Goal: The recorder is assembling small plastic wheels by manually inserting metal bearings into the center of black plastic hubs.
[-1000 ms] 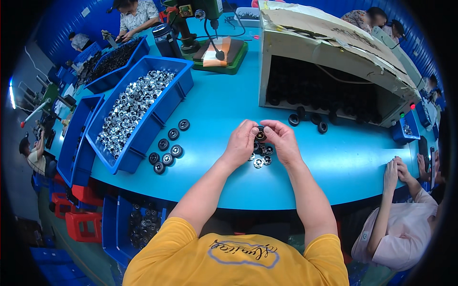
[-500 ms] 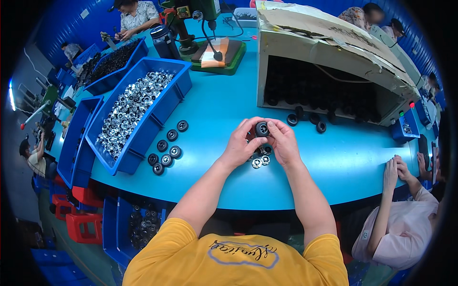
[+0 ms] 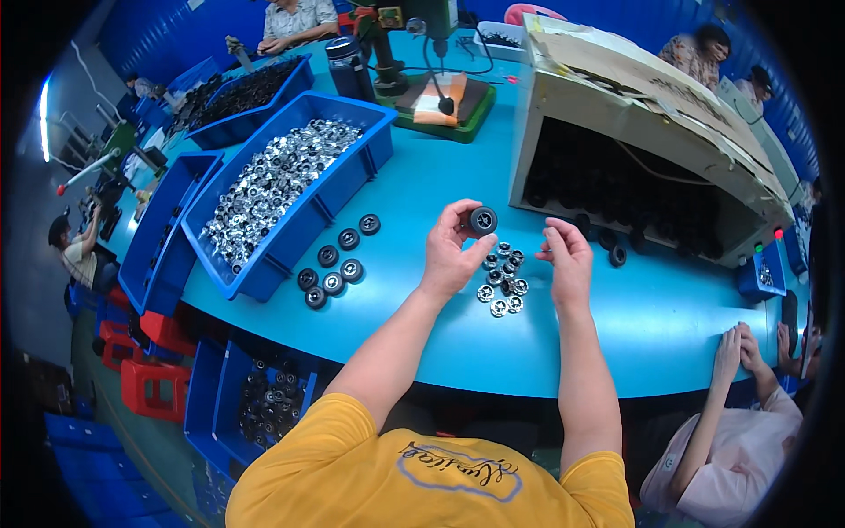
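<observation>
My left hand (image 3: 453, 255) holds a small black wheel (image 3: 482, 220) with a silver-detailed hub, gripped between thumb and fingers above the turquoise table. To its right, my right hand (image 3: 568, 257) is apart from the wheel. Its fingers are loosely curled with the tips apart, and I see nothing in them. Between and below the hands lies a loose cluster of shiny chrome wheel hubs (image 3: 500, 307). Several finished-looking black wheels (image 3: 334, 283) stand in two rough rows on the table, left of my left forearm.
A blue bin (image 3: 374, 145) heaped with chrome hubs stands at the left. At the back right, an open-fronted box (image 3: 519, 167) holds dark round parts, with a few black wheels (image 3: 618, 256) before it. A green-based press (image 3: 475, 119) is beyond. A co-worker's hands (image 3: 738, 352) rest at right.
My right hand has let go of the wheel and moved right, away from my left hand, which keeps the wheel. The hub cluster is now uncovered. The whole view has shifted somewhat.
</observation>
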{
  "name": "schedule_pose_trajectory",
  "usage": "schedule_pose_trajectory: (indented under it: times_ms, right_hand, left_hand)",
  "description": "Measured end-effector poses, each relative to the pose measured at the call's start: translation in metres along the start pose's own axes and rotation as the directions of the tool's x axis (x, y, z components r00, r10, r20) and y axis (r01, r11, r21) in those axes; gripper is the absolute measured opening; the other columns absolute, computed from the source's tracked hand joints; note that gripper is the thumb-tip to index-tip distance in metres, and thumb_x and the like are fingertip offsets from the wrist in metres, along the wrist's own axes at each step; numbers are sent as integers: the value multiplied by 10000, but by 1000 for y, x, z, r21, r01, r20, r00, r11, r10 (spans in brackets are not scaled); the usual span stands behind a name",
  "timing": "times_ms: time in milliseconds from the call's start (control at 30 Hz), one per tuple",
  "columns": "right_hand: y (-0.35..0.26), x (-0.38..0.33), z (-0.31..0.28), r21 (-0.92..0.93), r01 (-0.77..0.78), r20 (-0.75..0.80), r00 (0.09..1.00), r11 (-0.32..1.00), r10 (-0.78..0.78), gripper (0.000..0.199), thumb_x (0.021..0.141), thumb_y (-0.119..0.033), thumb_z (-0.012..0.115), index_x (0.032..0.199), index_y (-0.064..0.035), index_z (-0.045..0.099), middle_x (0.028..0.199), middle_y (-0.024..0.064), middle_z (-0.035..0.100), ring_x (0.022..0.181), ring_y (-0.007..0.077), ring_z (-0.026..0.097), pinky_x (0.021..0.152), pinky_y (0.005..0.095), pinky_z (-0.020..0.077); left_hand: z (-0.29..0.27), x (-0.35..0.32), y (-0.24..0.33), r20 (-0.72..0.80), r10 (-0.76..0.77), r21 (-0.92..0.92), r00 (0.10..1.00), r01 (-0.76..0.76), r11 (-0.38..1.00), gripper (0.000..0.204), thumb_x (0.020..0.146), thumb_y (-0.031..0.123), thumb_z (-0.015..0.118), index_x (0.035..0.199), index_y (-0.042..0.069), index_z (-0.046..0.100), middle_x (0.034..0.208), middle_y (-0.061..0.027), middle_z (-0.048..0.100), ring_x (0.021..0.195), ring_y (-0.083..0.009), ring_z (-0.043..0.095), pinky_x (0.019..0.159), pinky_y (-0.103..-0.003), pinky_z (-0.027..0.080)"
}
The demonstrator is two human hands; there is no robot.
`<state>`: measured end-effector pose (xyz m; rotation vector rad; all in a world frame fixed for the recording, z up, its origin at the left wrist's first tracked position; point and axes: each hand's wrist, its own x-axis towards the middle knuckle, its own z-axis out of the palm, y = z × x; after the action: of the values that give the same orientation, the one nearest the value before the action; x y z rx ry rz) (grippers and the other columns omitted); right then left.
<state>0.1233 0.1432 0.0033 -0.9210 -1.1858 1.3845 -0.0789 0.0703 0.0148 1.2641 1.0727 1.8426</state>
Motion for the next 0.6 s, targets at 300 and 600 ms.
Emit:
schedule_pose_trajectory:
  times_ms: [300,600]
  right_hand:
    - [5,3,-1,-51,-15,-4,1000,999,14,202,1035,-126,690,1200,-16,730,980,10,689,810,72,614,697,252,575]
    - [7,4,-1,-65,-22,3,1000,998,23,195,1032,-123,692,1190,-17,731,956,8,690,761,71,610,677,261,560]
  left_hand:
    - [-7,1,-8,-44,216,535,975,-159,829,532,756,47,888,1210,48,611,1110,-96,640,961,-218,672,846,-344,556]
    - [-4,5,5,24,363,731,932,-264,630,507,719,51,894,1168,81,659,1008,-78,590,911,-250,604,774,-375,527]
